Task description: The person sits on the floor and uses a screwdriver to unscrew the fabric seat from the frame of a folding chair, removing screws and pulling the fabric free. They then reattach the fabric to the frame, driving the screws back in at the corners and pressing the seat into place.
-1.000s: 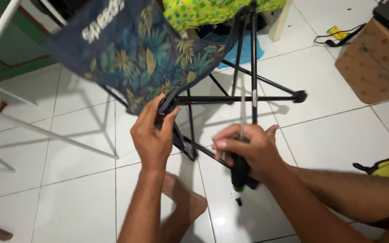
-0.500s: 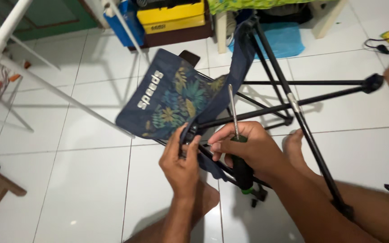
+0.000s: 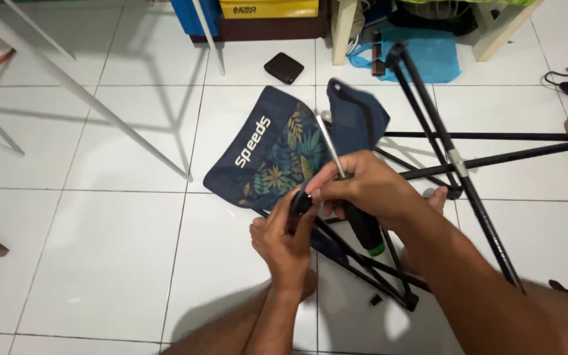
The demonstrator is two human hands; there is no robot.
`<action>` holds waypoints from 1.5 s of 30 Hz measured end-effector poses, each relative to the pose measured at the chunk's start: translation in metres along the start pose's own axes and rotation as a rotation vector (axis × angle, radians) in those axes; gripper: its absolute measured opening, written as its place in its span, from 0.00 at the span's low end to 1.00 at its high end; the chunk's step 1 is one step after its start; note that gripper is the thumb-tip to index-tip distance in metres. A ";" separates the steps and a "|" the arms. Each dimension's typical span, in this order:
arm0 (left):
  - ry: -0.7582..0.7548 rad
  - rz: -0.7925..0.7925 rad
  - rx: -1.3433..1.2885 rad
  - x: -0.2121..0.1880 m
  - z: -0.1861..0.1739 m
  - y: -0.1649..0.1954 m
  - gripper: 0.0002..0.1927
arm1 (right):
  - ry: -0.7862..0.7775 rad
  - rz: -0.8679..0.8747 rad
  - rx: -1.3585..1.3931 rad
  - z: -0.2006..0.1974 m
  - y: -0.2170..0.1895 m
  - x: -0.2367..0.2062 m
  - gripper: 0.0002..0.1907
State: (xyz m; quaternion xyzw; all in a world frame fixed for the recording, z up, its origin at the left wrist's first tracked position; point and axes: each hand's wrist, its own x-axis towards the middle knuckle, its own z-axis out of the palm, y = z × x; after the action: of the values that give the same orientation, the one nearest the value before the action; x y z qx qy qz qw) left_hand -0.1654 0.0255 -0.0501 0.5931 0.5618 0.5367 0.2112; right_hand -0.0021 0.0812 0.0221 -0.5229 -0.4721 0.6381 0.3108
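We sit on the white tile floor [image 3: 100,250] with a folding camp chair tipped over in front of us. Its black frame [image 3: 455,164] splays to the right, and the navy leaf-print seat [image 3: 271,158] lies crumpled flat on the tiles just ahead of our hands. Our right hand [image 3: 363,187] is wrapped tight around a screwdriver [image 3: 363,227], black grip down toward our foot, metal shaft [image 3: 330,148] pointing up and away over the fabric. Our left hand [image 3: 287,246] is closed, pinching a small black frame end [image 3: 300,204] between thumb and fingers, touching the right hand. To do this well, we would judge it best to keep the left pinch steady so the joint cannot twist, hold the shaft in line with the part, and keep loose fabric clear.
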 end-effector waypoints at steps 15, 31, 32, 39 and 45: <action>-0.117 -0.381 0.086 0.008 -0.005 0.010 0.21 | -0.010 0.069 -0.062 0.007 0.002 0.023 0.06; -0.021 0.018 -0.141 0.017 -0.009 0.006 0.10 | 0.111 0.100 -0.019 0.016 0.020 0.034 0.04; -0.012 0.022 -0.135 0.019 -0.009 0.007 0.10 | 0.102 0.082 -0.001 0.016 0.020 0.035 0.06; -0.017 0.003 -0.103 0.022 -0.017 0.015 0.07 | 0.243 0.030 -0.155 0.001 -0.011 -0.017 0.29; -0.010 0.126 -0.082 0.026 -0.023 0.014 0.06 | 0.170 0.043 -0.496 -0.018 -0.006 -0.126 0.32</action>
State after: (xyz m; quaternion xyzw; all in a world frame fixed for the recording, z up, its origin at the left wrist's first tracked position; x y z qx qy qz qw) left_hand -0.1846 0.0371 -0.0199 0.6207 0.4998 0.5684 0.2043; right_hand 0.0477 -0.0233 0.0747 -0.6446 -0.5753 0.4630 0.1980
